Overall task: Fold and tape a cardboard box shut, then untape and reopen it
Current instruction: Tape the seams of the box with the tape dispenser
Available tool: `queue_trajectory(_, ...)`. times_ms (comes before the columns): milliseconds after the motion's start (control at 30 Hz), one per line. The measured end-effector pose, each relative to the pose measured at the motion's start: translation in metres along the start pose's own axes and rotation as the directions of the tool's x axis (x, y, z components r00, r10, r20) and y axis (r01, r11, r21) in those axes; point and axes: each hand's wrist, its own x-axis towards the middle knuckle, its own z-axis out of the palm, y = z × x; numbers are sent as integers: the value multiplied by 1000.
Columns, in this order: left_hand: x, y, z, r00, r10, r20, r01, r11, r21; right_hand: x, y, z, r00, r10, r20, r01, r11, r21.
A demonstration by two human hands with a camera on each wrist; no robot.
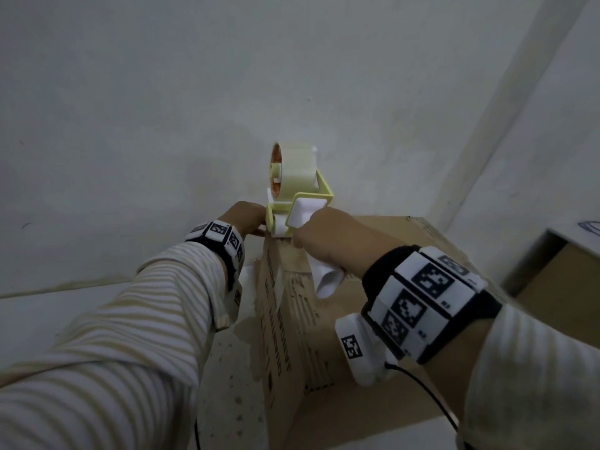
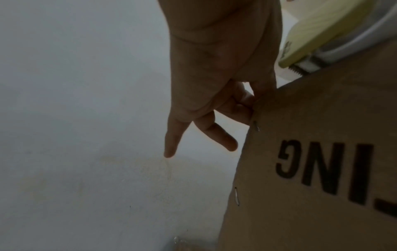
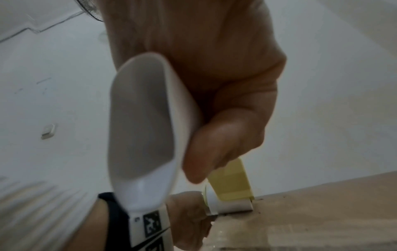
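Observation:
A brown cardboard box (image 1: pixel 324 401) stands on its side in front of me; its printed face (image 2: pixel 322 169) is toward my left hand. A yellow and white tape dispenser (image 1: pixel 298 196) with a pale tape roll (image 1: pixel 295 170) rests its roller on the box's far top edge (image 3: pixel 322 212). My right hand (image 1: pixel 311 241) grips the dispenser's white handle (image 3: pixel 146 135). My left hand (image 1: pixel 246 219) pinches that same far edge just left of the roller (image 2: pixel 247 100), thumb on top, while two fingers hang straight. The serrated cutter (image 2: pixel 296 69) sits at the edge.
A white wall (image 1: pixel 227 92) rises close behind the box, meeting another wall at the right. A second, open cardboard box (image 1: pixel 558 280) stands at the right. White speckled floor (image 1: pixel 227 368) lies left of the box.

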Motion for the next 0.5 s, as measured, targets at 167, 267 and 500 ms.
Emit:
queue_trajectory(167, -11, 2, -2, 995, 99, -26, -86, 946, 314, -25, 4, -4, 997, -15, 81, 20, 998, -61)
queue_trajectory(267, -20, 3, 3, 978, 198, -58, -171, 935, 310, -37, 12, 3, 998, -47, 50, 52, 992, -111)
queue_trajectory(500, -67, -14, 8, 987, 158, 35, -153, 982, -111, -33, 13, 10, 1000, -13, 11, 14, 998, -66)
